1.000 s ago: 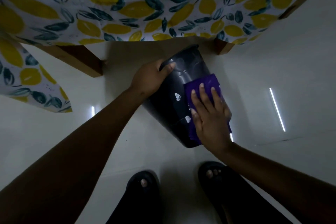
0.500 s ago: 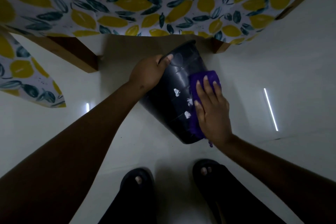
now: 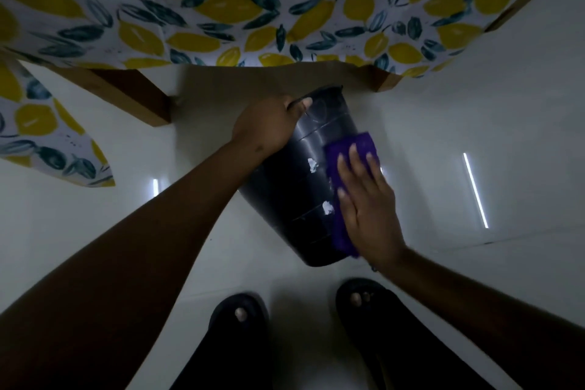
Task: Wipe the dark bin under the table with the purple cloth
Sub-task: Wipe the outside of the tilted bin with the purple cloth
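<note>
One dark bin point(image 3: 297, 187), tilted so that its open rim points away toward the table point(image 3: 133, 98) and its narrower base lies nearer the person's feet; the rim sits just at the hanging edge of the tablecloth point(image 3: 285, 9), above the floor point(image 3: 474, 279) (whether the base touches the floor cannot be told). One purple cloth point(image 3: 364, 142) lies flat along the bin's right side, from below the rim down almost to the base. Two hands: the left hand point(image 3: 266, 127) grasps the bin at the rim, fingers curled over its edge; the right hand point(image 3: 367, 209) is spread flat with straight fingers on the cloth, pressing it against the bin wall and holding nothing in a curl. Two white marks point(image 3: 312, 165) are plainly visible on the bin's dark wall just left of the cloth, with a possible third at the cloth's edge. Two black sandals point(image 3: 240, 310), one per foot, stand on the floor below the bin. The tablecloth is white, printed with yellow lemons and dark leaves, and one corner hangs at far left; two brown wooden parts of the table show beneath it, one left and one right of the bin. The floor is pale and glossy, and carries bright strip reflections point(image 3: 474, 190). The room is dim.
</note>
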Available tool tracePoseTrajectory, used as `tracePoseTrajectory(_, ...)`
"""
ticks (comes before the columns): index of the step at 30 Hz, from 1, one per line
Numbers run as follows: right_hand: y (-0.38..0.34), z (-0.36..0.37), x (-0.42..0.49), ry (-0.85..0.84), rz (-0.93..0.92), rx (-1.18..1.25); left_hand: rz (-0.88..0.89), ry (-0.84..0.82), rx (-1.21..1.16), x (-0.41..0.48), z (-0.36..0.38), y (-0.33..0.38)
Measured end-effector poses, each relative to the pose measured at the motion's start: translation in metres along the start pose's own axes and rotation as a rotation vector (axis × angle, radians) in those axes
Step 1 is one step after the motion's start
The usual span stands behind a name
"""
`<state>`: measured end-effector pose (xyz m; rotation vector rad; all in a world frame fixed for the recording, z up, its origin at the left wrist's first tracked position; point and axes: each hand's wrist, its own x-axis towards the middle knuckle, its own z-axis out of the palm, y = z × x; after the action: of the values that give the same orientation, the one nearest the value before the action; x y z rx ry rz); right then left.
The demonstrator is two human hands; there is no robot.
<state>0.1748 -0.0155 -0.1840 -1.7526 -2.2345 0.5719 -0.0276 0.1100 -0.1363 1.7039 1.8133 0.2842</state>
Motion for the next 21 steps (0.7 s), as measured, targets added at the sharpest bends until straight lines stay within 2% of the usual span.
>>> tracePoseTrajectory(3,-0.01,0.005,-0.021,-0.063,-0.148,-0.156,-0.007,-0.001,0.021,0.0,0.001,0.003)
tracePoseTrajectory(5,-0.017,0.0,0.0,-0.062,-0.181,-0.127,0.006,-0.018,-0.006,-0.001,0.0,0.004)
tracePoseTrajectory(9,-0.018,-0.008,0.052,-0.001,0.01,0.098,0.018,-0.053,-0.038,0.0,-0.004,0.003)
tracePoseTrajectory(11,-0.015,-0.006,0.046,0.009,0.063,0.119,0.016,-0.054,-0.028,0.0,-0.004,0.003)
tracePoseTrajectory(16,-0.016,0.005,-0.011,-0.072,-0.092,-0.178,-0.015,-0.061,-0.012,0.001,-0.003,-0.002)
tracePoseTrajectory(19,-0.02,0.001,0.008,-0.073,-0.109,-0.127,-0.002,-0.066,-0.032,-0.001,-0.004,0.0)
tracePoseTrajectory(21,-0.021,-0.004,0.03,-0.047,-0.042,-0.032,0.011,-0.085,-0.049,0.0,-0.005,0.003)
